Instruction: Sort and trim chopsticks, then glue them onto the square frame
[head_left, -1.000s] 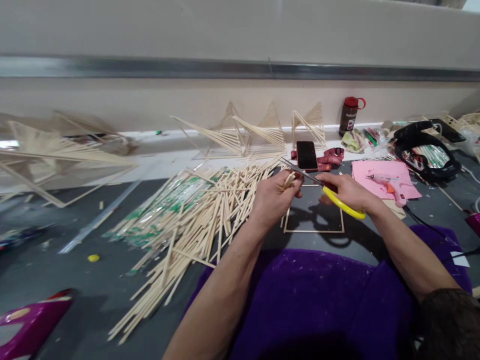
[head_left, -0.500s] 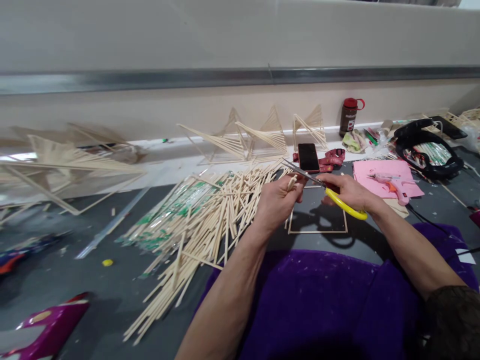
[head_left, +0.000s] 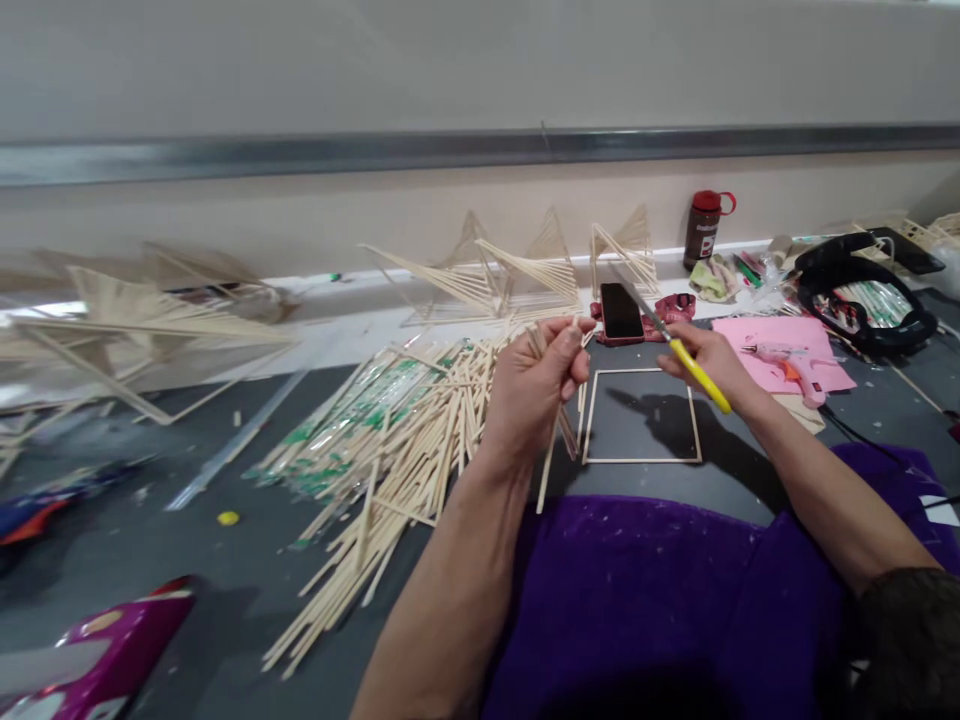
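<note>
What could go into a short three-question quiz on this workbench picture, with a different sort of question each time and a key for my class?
1. Open question: what do the left hand and the right hand each hold?
2. True or false: the red-lidded bottle is lying on its side.
3. Multiple choice: which thing lies at least partly on the pink sheet?
a) the phone
b) the glue gun
c) the bottle

Key:
1. Left: thin sticks; right: yellow-handled scissors.
2. False; it stands upright.
3. b
</note>
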